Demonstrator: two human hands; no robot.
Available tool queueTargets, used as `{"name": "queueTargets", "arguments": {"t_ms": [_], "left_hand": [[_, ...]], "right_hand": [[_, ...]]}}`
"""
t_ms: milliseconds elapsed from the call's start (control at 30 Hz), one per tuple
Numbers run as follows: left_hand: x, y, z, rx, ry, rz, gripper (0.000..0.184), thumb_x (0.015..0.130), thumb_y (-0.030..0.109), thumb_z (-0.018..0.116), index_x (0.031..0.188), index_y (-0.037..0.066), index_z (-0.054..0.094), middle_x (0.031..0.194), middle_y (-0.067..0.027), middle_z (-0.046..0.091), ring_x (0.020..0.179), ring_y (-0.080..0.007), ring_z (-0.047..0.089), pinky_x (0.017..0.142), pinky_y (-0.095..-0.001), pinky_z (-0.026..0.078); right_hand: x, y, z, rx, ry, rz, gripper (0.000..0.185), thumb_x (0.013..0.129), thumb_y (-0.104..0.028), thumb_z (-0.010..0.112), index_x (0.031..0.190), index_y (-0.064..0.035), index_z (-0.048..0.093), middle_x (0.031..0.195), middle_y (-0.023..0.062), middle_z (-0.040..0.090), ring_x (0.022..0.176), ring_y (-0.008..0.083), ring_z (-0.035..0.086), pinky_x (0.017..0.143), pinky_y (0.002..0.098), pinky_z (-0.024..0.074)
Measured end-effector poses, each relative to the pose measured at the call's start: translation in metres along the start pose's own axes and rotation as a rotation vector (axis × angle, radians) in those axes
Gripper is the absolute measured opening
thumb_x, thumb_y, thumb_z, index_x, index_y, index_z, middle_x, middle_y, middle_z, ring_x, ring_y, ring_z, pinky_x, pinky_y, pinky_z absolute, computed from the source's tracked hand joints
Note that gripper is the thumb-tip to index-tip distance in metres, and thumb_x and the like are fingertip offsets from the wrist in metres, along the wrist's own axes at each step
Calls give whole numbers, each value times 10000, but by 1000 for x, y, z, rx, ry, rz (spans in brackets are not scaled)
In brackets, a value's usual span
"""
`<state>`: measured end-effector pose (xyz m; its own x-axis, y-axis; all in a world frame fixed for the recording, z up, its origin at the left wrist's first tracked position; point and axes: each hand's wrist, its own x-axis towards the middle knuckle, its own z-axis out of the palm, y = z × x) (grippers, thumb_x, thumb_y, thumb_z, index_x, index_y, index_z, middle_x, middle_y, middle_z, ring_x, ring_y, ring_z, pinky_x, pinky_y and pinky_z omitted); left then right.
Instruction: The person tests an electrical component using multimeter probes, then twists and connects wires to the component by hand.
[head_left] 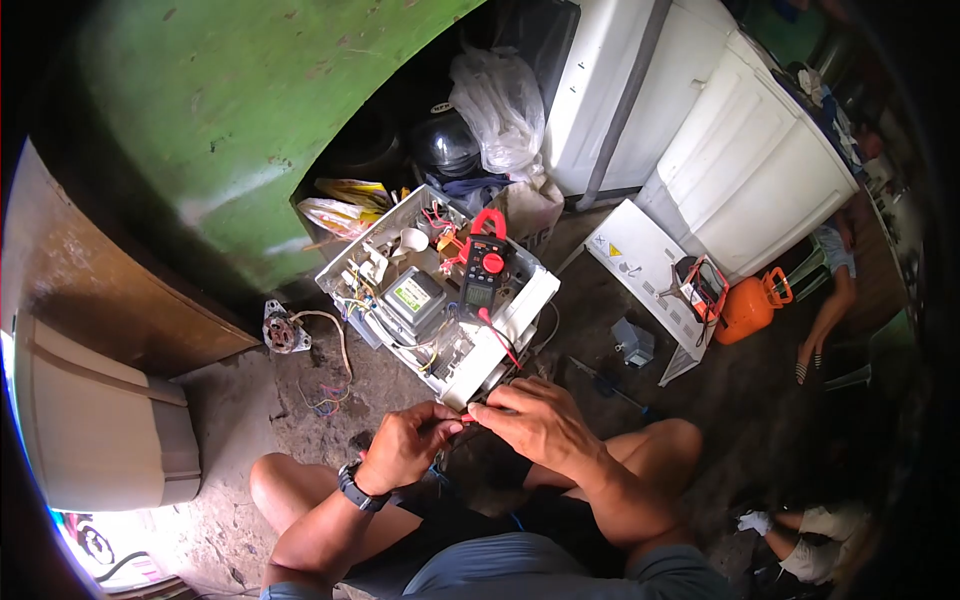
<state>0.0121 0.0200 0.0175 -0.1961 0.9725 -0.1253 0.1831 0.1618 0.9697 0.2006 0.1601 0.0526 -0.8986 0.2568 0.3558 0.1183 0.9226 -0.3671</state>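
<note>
My left hand [408, 442], with a black watch at its wrist, is closed in a pinch by a slim red test probe [467, 418]. Against the same red piece, the fingertips of my right hand [535, 420] are pressed together; its exact end is hidden by the fingers. Just beyond both hands sits an opened white appliance housing [465, 378] with exposed wiring and a boxy metal transformer [412, 300]. A red and black clamp meter [482, 275] lies on the housing, its jaw pointing away. From the meter a red lead [503, 343] runs down toward my right hand.
A small motor [286, 328] with loose wires lies left on the stained floor. To the right are a grey box [632, 342], a screwdriver [610, 385], a white panel [640, 260] and an orange gas cylinder [750, 308]. Other people's limbs show at the right edge.
</note>
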Motion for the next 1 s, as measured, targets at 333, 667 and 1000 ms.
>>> {"name": "queueTargets", "arguments": {"t_ms": [333, 667, 1000], "left_hand": [[2, -2, 0, -94, -38, -35, 162, 993, 124, 671, 1061, -20, 700, 832, -48, 713, 700, -80, 655, 639, -259, 522], [1, -4, -2, -141, -66, -125, 167, 999, 146, 666, 1048, -12, 689, 879, -35, 730, 766, -78, 646, 700, -255, 526], [0, -1, -6, -106, -23, -39, 155, 1005, 132, 652, 1051, -9, 697, 820, -36, 701, 691, -86, 636, 639, -268, 520]], "right_hand": [[-1, 2, 4, 47, 50, 11, 160, 821, -101, 721, 980, -105, 702, 818, 10, 561, 781, 184, 617, 727, 334, 524], [3, 4, 5, 76, 27, -3, 169, 831, -96, 720, 999, -108, 705, 826, 9, 566, 774, 186, 620, 723, 340, 527], [6, 0, 4, 113, 7, 6, 269, 780, -52, 771, 1040, -109, 736, 905, 13, 647, 785, 208, 648, 700, 341, 543]]}}
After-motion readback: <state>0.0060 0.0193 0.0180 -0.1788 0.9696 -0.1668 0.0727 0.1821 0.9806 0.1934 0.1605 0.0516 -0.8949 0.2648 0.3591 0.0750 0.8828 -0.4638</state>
